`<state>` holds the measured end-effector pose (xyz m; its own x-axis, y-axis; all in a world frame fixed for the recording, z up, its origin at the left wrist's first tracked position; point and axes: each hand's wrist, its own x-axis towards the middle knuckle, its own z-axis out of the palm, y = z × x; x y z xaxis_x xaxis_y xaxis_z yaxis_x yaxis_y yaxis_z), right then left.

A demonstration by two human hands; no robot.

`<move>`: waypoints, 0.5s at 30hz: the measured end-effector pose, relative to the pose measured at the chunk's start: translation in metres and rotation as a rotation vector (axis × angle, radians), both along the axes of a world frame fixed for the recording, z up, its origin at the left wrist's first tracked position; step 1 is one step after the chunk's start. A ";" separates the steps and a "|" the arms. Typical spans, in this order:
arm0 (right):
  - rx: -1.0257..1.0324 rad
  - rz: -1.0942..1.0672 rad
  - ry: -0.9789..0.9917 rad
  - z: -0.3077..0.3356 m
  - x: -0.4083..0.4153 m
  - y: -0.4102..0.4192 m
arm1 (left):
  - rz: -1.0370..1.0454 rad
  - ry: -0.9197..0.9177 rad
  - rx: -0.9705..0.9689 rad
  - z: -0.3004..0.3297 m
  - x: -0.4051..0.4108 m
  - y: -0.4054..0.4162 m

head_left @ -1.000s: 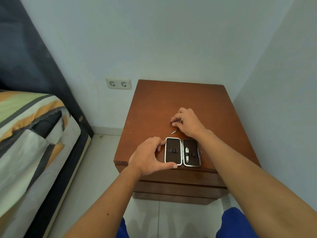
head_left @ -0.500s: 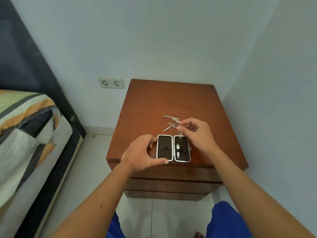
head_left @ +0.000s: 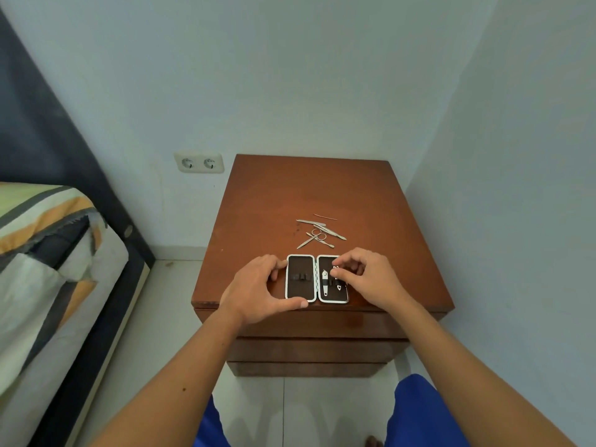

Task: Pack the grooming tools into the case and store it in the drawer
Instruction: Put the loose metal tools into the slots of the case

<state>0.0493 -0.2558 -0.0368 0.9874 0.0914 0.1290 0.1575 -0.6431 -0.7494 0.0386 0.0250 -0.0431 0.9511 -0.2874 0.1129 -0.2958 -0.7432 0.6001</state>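
An open grooming case (head_left: 300,279) with dark lining and a silver rim lies flat near the front edge of the brown nightstand (head_left: 309,195). A nail clipper (head_left: 324,282) sits strapped in its right half. My right hand (head_left: 367,279) pinches a small metal tool (head_left: 337,280) and holds it against the right half's strap. My left hand (head_left: 258,290) grips the case's left half by its edges. Several loose metal tools, among them small scissors (head_left: 317,237), lie on the nightstand behind the case.
The nightstand has closed drawer fronts (head_left: 316,350) below its top. A bed with striped bedding (head_left: 48,253) stands at the left. A double wall socket (head_left: 199,162) is on the back wall. A wall runs close along the right.
My right hand lifted a small tool from the loose pile and brought it down to the case's right half. My left hand stayed on the case.
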 end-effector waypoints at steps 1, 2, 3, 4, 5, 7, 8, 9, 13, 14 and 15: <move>-0.044 0.027 -0.025 -0.001 -0.002 -0.001 | -0.002 -0.001 -0.001 0.000 0.000 0.000; -0.081 0.056 -0.043 -0.002 -0.004 -0.003 | -0.005 0.000 -0.002 -0.001 0.000 0.000; -0.114 0.086 -0.053 -0.001 -0.006 -0.005 | -0.005 0.001 -0.004 -0.001 0.000 0.000; -0.146 0.117 -0.055 0.000 -0.008 -0.007 | -0.004 0.003 -0.006 -0.001 0.000 0.000; -0.183 0.149 -0.051 0.001 -0.009 -0.010 | -0.003 0.004 -0.007 -0.001 -0.001 0.000; -0.246 0.206 -0.025 0.004 -0.012 -0.015 | -0.008 0.000 -0.009 -0.001 -0.001 -0.001; -0.256 0.223 -0.014 0.005 -0.012 -0.016 | -0.009 -0.001 -0.011 -0.001 -0.001 -0.001; -0.256 0.231 -0.005 0.005 -0.013 -0.017 | -0.011 -0.001 -0.012 -0.001 -0.001 -0.001; -0.211 0.237 -0.003 0.005 -0.014 -0.014 | -0.002 -0.007 -0.020 -0.002 -0.001 0.000; -0.198 0.238 -0.001 0.005 -0.015 -0.014 | 0.001 -0.009 -0.020 -0.002 -0.001 0.000; -0.191 0.236 0.001 0.005 -0.015 -0.014 | 0.003 -0.009 -0.020 -0.002 0.000 0.000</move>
